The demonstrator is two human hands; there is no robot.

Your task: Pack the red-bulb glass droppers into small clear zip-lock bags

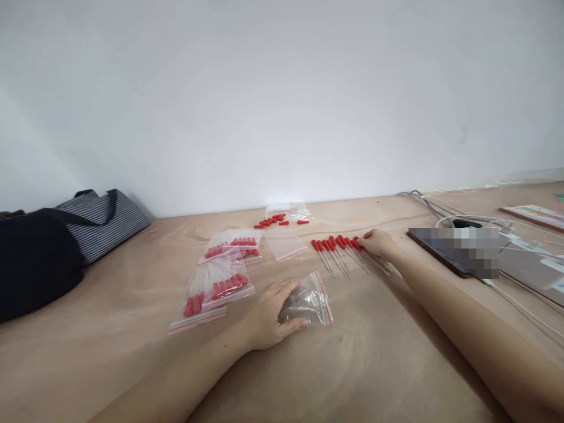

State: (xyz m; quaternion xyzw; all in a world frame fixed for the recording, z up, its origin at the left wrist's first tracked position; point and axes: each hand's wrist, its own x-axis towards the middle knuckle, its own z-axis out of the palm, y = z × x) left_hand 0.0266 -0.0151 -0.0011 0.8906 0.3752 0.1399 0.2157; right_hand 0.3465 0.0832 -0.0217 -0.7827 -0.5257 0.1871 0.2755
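Note:
My left hand point(269, 317) rests on the wooden table point(370, 364) with its thumb and fingers closed on the edge of an empty clear zip bag point(311, 301). Farther back, my right hand point(378, 243) reaches to a row of glass droppers with red rubber bulbs point(337, 249). Its fingers are curled over the rightmost droppers and pinch at them. The droppers lie side by side, bulbs pointing to the wall.
Several filled zip bags with red bulbs point(222, 276) lie to the left, loose red bulbs point(277, 221) near the wall. An empty bag point(286, 248) lies mid-table. A striped bag point(103, 220) and black cloth point(30, 258) sit far left; a tablet point(453, 252) and cables point(520, 241) right.

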